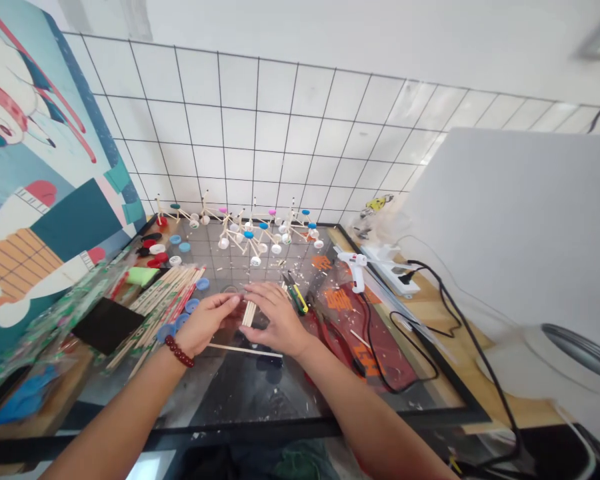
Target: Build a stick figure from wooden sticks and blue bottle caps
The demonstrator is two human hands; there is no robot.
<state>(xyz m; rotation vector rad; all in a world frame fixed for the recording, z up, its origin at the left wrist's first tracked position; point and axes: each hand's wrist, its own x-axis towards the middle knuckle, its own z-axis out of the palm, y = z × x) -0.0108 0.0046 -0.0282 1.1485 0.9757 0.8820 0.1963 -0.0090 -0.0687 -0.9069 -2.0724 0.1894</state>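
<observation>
While the right hand [280,321] grips one bundle of wooden sticks [249,315], grip closed; left hand [205,321] just beside — grip unclear

1. Orange characters [338,300] printed on the red-patterned plastic sheet [380,347] on the desk [445,380]: too blurred to read.
2. Printing on the green wrapper [65,313] beside the wooden sticks [165,300]: too blurred to read.
3. Small yellow cartoon print [379,203] on the packaging at the desk's far end: no words can be made out.
</observation>
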